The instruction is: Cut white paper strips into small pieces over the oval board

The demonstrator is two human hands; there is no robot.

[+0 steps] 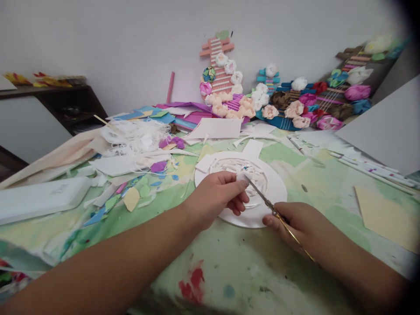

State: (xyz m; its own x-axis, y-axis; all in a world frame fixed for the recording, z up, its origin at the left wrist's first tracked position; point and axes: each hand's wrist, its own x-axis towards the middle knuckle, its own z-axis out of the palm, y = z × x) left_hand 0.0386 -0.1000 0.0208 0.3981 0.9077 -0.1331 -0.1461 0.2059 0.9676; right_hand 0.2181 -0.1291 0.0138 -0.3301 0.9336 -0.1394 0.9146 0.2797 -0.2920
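Between the thumb and fingers of my left hand (219,196) is a small piece of white paper (242,176), mostly covered by the fingertips. My right hand (300,227) grips a pair of scissors (269,205) with golden handles. Their blades reach up and left to the paper, and the tips lie at its edge. Under both hands a round white disc (276,186) rests on the table. Curled white paper strips (226,164) fill a ring in its middle, partly hidden by my left hand. A white paper tab (253,148) sticks out at its far edge.
Tangled white string (138,135) and paper scraps (131,199) lie at the left, beside a long white box (42,197). Guitar-shaped crafts with paper flowers (226,78) lean on the back wall. White sticks (377,170) and a cream sheet (387,216) are at the right.
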